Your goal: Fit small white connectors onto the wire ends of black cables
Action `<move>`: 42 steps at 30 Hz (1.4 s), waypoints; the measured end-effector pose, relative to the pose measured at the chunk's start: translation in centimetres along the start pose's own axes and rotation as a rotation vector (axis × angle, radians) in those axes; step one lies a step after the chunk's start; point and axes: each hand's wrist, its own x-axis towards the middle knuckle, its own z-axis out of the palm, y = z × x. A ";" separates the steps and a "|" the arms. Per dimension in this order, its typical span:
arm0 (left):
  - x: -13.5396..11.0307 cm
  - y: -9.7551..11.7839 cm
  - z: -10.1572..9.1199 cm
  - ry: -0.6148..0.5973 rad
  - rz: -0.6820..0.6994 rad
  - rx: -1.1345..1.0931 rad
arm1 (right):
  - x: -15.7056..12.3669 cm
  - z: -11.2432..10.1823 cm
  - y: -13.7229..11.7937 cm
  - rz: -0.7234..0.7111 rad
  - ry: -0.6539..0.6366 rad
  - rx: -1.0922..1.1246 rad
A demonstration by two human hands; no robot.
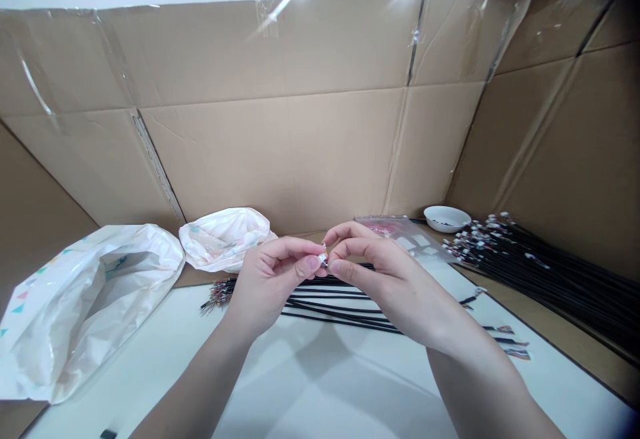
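Observation:
My left hand (267,279) pinches a small white connector (323,258) between thumb and index finger. Close against it, the thumb and fingers of my right hand (385,265) are pressed together at the connector's right end, where tiny coloured bits like wire ends show. What exactly the right fingers grip is too small to make out. Below and behind both hands lies a bundle of black cables (345,305) on the white board. Stripped, multicoloured wire ends (219,294) fan out at its left, and more bare ends (517,353) stick out at the right.
Two white plastic bags (145,305) sit at the left. A clear bag (400,235) with pink and white contents lies behind my right hand, beside a white bowl (447,217) of dark bits. Black cables with white connectors (550,272) are piled at right. Cardboard walls (280,152) enclose the space.

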 end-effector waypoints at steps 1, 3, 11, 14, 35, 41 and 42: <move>0.0 0.0 0.0 0.000 0.004 0.001 | 0.0 0.0 0.0 0.004 -0.001 -0.010; -0.1 -0.2 0.0 0.004 0.012 0.010 | -0.1 0.0 0.0 0.007 -0.002 -0.030; 0.0 -0.1 0.0 0.015 0.034 0.052 | -0.2 -0.3 0.0 0.007 -0.003 -0.045; -0.3 0.3 0.0 0.002 0.075 0.169 | -0.1 -0.3 0.0 -0.015 -0.025 -0.006; -0.8 0.9 -0.1 -0.030 0.191 0.636 | 0.2 -0.1 0.2 -0.044 -0.075 0.080; -0.8 0.8 -0.1 -0.027 0.186 0.648 | 0.4 -0.1 0.4 -0.026 -0.018 0.141; -0.8 0.8 -0.2 -0.028 0.190 0.637 | 0.4 -0.1 0.4 -0.028 0.001 0.170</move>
